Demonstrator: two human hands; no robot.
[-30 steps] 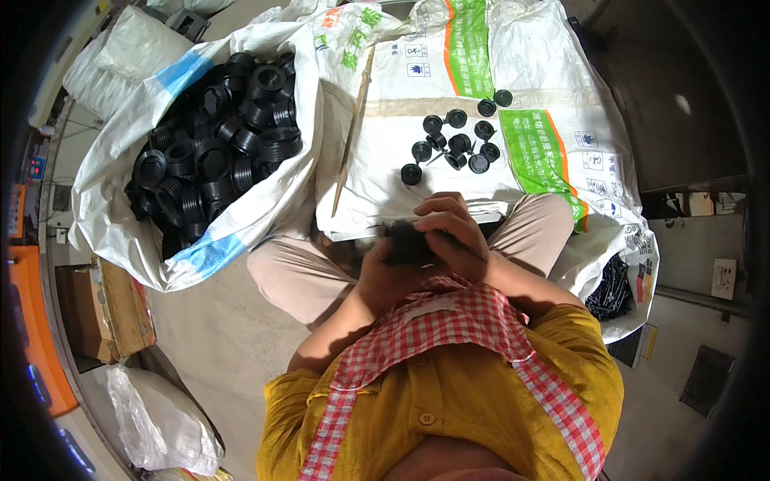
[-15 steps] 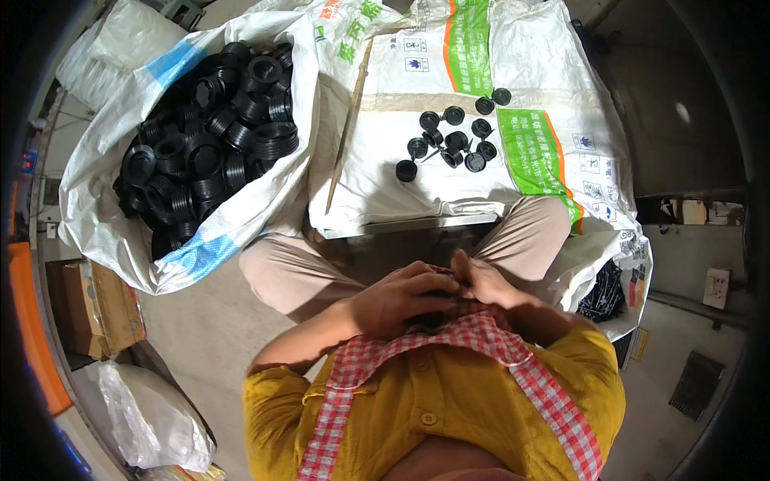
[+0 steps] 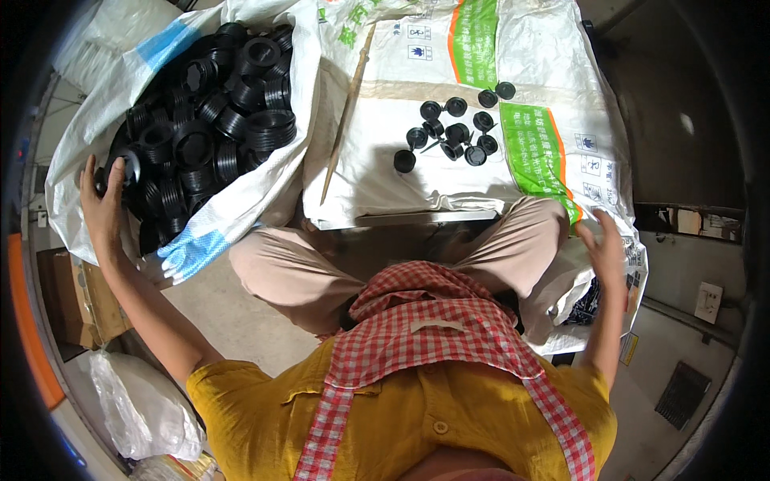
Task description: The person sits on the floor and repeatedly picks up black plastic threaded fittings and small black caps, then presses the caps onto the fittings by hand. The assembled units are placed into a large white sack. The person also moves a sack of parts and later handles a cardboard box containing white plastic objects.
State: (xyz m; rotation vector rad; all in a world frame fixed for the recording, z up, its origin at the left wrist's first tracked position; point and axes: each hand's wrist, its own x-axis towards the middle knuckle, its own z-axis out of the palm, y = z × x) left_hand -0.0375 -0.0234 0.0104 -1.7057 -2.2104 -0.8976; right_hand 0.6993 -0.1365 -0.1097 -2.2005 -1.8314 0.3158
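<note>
Left grip (image 3: 102,215) against black cap (image 3: 133,169)

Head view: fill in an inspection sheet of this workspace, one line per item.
Surface: wrinkled white sacking, green-banded.
Work pieces: ribbed black parts heaped in the left sack; small black caps scattered on the sacking; dark slender pieces in the right sack.
Clutter: thin stick left of the caps.
Hands: left hand at the ribbed parts, grip unclear; right hand open by the right sack.
Cables: none clearly seen.
Surroundings: cardboard box and clear plastic bag at left; wall socket at right.
</note>
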